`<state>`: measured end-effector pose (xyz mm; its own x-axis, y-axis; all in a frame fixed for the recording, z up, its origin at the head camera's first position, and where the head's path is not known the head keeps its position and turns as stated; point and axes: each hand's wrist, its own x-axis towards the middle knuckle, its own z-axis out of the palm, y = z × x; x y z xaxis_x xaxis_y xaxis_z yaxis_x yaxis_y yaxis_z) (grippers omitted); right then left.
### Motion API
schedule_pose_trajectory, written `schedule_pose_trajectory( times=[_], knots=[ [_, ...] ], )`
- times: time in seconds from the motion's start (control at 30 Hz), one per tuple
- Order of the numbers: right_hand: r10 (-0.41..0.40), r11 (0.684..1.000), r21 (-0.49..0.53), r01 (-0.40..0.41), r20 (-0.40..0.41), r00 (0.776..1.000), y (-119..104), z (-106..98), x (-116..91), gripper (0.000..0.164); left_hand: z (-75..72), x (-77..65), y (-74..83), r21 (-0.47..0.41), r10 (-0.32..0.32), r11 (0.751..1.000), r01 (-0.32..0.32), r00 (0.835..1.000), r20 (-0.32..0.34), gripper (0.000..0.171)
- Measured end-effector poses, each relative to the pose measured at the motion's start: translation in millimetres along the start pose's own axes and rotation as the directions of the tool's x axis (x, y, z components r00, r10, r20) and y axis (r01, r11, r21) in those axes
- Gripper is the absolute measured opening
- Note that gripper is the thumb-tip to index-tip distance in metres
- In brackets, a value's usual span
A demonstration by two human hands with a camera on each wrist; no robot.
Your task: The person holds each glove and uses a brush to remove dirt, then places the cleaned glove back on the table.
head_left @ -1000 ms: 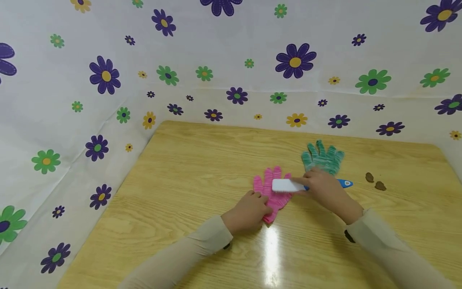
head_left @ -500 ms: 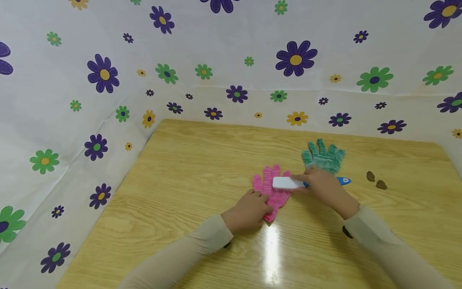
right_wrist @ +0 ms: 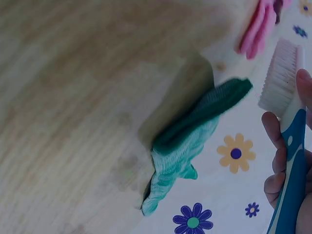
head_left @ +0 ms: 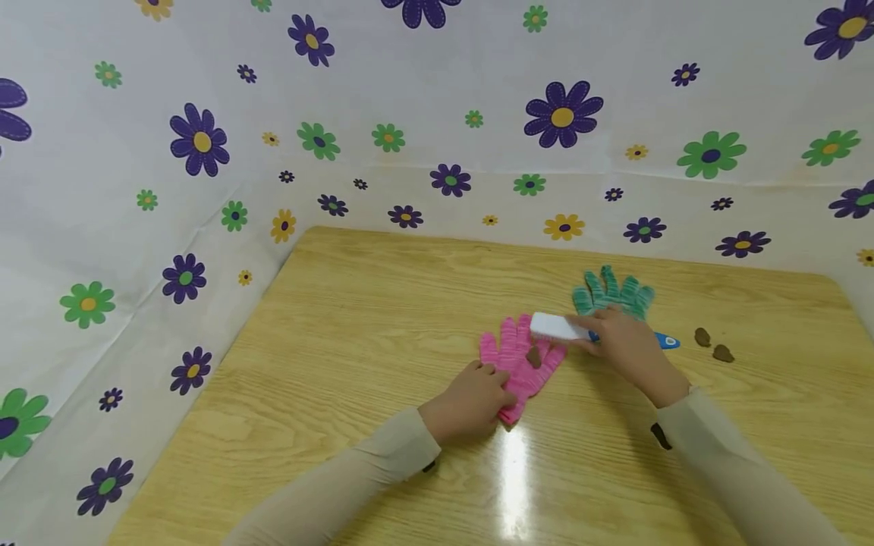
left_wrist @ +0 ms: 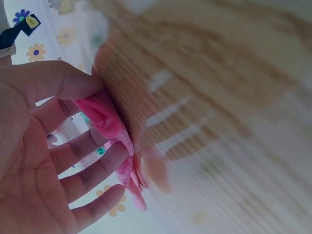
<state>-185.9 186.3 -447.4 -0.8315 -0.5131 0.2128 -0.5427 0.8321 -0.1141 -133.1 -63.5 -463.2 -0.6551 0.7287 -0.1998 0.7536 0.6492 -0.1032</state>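
Observation:
A pink knitted glove (head_left: 512,362) lies on the table with its fingers pointing away. My left hand (head_left: 471,400) rests at its cuff end; in the left wrist view the thumb and spread fingertips touch the pink fabric (left_wrist: 108,119). A small brown piece (head_left: 534,357) shows on the glove's palm. My right hand (head_left: 631,349) grips the blue and white handle of a scrubbing brush (head_left: 556,327), forefinger along its back. The brush's white bristles (right_wrist: 280,78) stand apart from the pink glove in the right wrist view. Behind my right hand lies a green knitted glove (head_left: 624,296), partly covered.
Two small brown pieces, one (head_left: 702,337) slightly behind the other (head_left: 723,353), lie on the table to the right of my right hand. The wooden table (head_left: 355,303) meets a white flower-print cloth (head_left: 410,91) at its back and left edges.
My right hand has moved the brush up and to the right, off the middle of the pink glove, uncovering the brown piece there. My left hand has stayed in place.

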Motion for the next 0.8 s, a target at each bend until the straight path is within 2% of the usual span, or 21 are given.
schedule_pose_trajectory(
  times=[0.07,0.27,0.43,0.57,0.63,0.8],
  knots=[
    [0.01,1.0,-0.02,-0.01,-0.018,1.0,4,-2,1,0.041,-1.6,-0.4,-0.1,0.004,-0.001,1.0,0.001,1.0,-0.005,0.021],
    [-0.124,0.992,-0.03,0.122,-0.072,0.99,-4,-1,2,0.043,-4.5,-1.3,-2.6,0.013,-0.001,1.0,0.001,1.0,-0.022,0.016],
    [-0.104,0.994,-0.037,0.101,-0.085,0.991,-10,0,2,0.041,-7.4,1.4,-3.9,-0.009,-0.004,1.0,0.004,1.0,-0.023,0.023],
    [-0.128,0.991,-0.032,0.127,-0.035,0.991,-12,2,0,0.04,-7.2,3.1,-2.9,-0.02,-0.015,1.0,0.015,1.0,-0.009,0.021],
    [-0.097,0.995,-0.012,0.097,0.001,0.995,-12,2,-1,0.039,-4.9,3.4,-1.8,-0.019,-0.018,1.0,0.018,1.0,-0.006,0.019],
    [0.09,0.995,0.031,-0.09,0.015,0.996,-9,3,-5,0.039,2.0,0.4,1.0,-0.019,-0.012,1.0,0.011,1.0,-0.026,0.009]
  ],
)
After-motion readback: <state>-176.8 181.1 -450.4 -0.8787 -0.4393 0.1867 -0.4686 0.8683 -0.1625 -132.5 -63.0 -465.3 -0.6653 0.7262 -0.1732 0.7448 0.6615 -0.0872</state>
